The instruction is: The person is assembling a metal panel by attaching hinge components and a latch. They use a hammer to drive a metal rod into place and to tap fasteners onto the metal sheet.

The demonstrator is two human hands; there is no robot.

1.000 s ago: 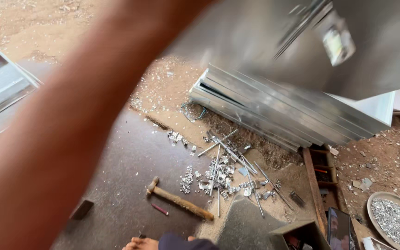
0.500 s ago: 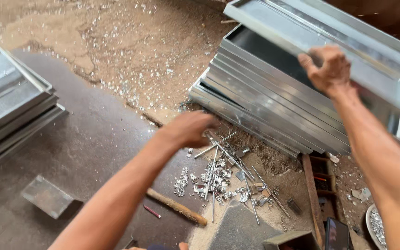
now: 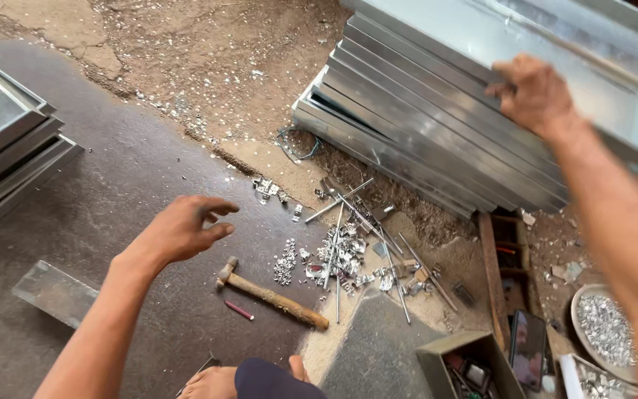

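Head view, looking down past my knee at the dark floor: my left hand (image 3: pixel 186 229) hovers above the ground with fingers loosely spread and curled, holding nothing, just above and to the left of the hammer (image 3: pixel 271 293). That hammer lies flat, its wooden handle running down to the right, its metal head nearest my hand. A small red stick (image 3: pixel 238 310) lies just below the handle. To the right of the hammer sits a scatter of small metal clips and long thin rods (image 3: pixel 348 251) on the dirt. My right hand (image 3: pixel 537 94) is raised to the upper right, fingers closed over the edge of a shiny sheet-metal tray (image 3: pixel 555 44) that I hold tilted above the stack of similar trays (image 3: pixel 407 140). Another stack of trays (image 3: pixel 1 148) rests at the far left, and a round dish of small metal bits (image 3: pixel 607 329) sits at the lower right
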